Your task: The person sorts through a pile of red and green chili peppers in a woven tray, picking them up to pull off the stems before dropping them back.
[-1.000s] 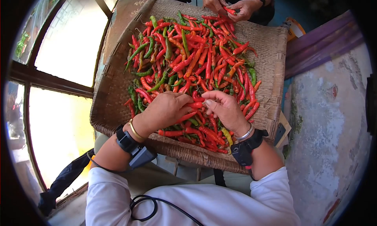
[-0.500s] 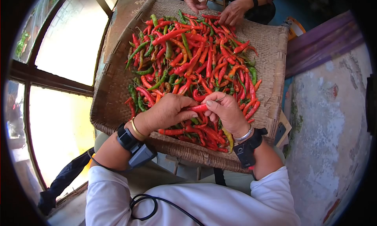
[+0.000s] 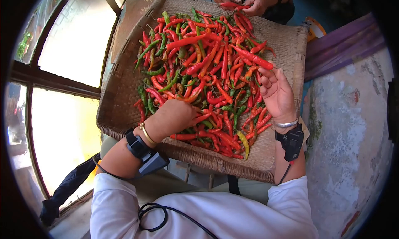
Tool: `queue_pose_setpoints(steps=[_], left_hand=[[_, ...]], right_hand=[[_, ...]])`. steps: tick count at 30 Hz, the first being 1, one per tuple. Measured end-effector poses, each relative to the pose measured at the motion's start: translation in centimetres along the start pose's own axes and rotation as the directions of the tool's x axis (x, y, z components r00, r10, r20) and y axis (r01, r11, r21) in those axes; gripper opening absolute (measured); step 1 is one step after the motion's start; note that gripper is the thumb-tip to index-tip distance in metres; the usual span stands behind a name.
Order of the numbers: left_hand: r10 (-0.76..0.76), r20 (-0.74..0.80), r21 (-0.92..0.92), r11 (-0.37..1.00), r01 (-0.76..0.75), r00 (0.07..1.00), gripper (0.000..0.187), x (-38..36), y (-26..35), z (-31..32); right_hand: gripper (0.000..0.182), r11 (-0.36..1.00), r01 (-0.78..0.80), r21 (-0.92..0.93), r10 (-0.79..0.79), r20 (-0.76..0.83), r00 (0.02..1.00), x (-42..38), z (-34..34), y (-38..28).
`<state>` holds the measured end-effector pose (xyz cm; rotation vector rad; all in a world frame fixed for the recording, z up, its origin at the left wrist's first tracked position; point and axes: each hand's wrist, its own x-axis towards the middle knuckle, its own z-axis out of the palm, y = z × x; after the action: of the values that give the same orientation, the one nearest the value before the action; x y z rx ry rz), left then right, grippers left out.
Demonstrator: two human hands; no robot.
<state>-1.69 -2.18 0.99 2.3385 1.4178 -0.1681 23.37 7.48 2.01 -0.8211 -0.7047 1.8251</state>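
A broad woven basket (image 3: 286, 44) holds a heap of red chili peppers (image 3: 216, 64) mixed with green and orange ones. My left hand (image 3: 172, 116) is low over the near left of the heap, knuckles up. Its fingers are closed at a red chili pepper (image 3: 202, 118), their tips partly hidden. On the right side of the basket my right hand (image 3: 278, 93) is open, palm turned inward and fingers apart. Just beyond its fingertips a long red chili pepper (image 3: 252, 57) points away to the upper left. A yellow-green pepper (image 3: 243, 144) lies by the near rim.
Across the basket another person's hands (image 3: 258, 4) hold a red chili pepper (image 3: 232, 5). A framed window (image 3: 62, 89) stands to the left. On the right are a worn wall (image 3: 349, 127) and a purple cloth (image 3: 345, 46). A black cable (image 3: 166, 216) crosses my white shirt.
My right hand has moved right and opened, away from the pepper both hands held. My left hand has turned knuckles-up over the heap. The other person's hands have lifted a pepper.
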Motion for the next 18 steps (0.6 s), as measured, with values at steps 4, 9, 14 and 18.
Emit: queue_pose_setpoints(steps=[4, 9, 14, 18], left_hand=[[0.022, -0.006, 0.034, 0.999, -0.022, 1.000, 0.023, 0.0, -0.2, 1.0], [0.083, -0.092, 0.032, 0.996, -0.080, 0.992, 0.027, 0.2, 0.1, 1.6], [0.016, 0.005, 0.043, 0.999, -0.017, 1.000, 0.027, 0.2, 1.1, 1.1], [0.042, -0.026, 0.033, 0.999, -0.041, 0.999, 0.023, 0.1, 0.9, 1.2]], right_hand=[[0.032, 0.999, -0.046, 0.018, 0.048, -0.097, 0.994, 0.0, -0.4, 0.8], [0.030, 0.939, -0.289, -0.188, 0.318, 0.147, 0.937, -0.9, 0.5, 3.3], [0.024, 0.858, -0.363, -0.364, 0.440, 0.154, 0.885, -2.1, 1.5, 5.5], [0.024, 0.781, -0.309, -0.542, 0.473, 0.192, 0.860, -3.0, 2.7, 5.5]])
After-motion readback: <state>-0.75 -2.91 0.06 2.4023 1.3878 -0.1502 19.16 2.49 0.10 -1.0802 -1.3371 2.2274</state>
